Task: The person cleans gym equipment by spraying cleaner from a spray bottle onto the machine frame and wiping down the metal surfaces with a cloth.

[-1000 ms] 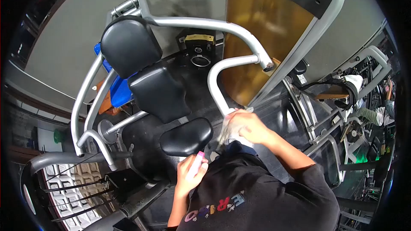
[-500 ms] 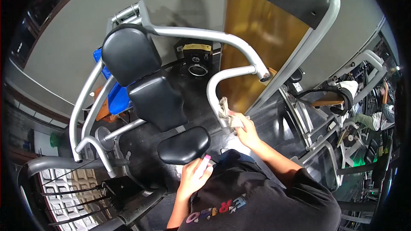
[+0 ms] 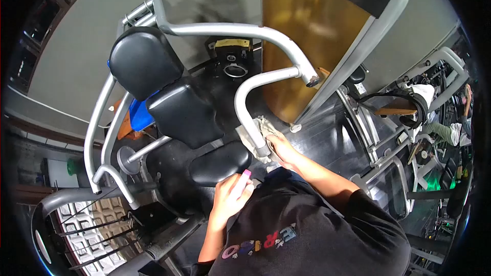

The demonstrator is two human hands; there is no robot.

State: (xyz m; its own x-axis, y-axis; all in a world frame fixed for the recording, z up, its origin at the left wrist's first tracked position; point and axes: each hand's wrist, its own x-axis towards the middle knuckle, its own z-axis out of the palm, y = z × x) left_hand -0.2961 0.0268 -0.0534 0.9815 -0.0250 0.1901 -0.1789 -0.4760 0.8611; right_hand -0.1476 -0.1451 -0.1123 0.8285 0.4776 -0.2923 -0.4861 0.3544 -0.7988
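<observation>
My left hand [image 3: 228, 198] is closed around a small white bottle with a pink top [image 3: 246, 174], held close to my body near the black seat [image 3: 222, 163]. A pale, crumpled cloth [image 3: 249, 138] is gripped in my right hand [image 3: 279, 148]. It lies behind and around the lower end of the silver bent handle [image 3: 244, 115] of a weight machine, showing on both sides of the tube. My right fingers are partly hidden by the cloth.
Above the seat are black back pads [image 3: 146, 64]. A gold machine panel [image 3: 302, 36] rises ahead, and a black speaker-like box [image 3: 235, 61] stands by the wall. To the right, a black-strapped bag [image 3: 417, 107] rests on other equipment, with another person [image 3: 450, 132] beyond.
My right hand has slid down and slightly left along the handle, and the cloth now spreads behind the tube. My left hand still holds the bottle. The view has shifted a little.
</observation>
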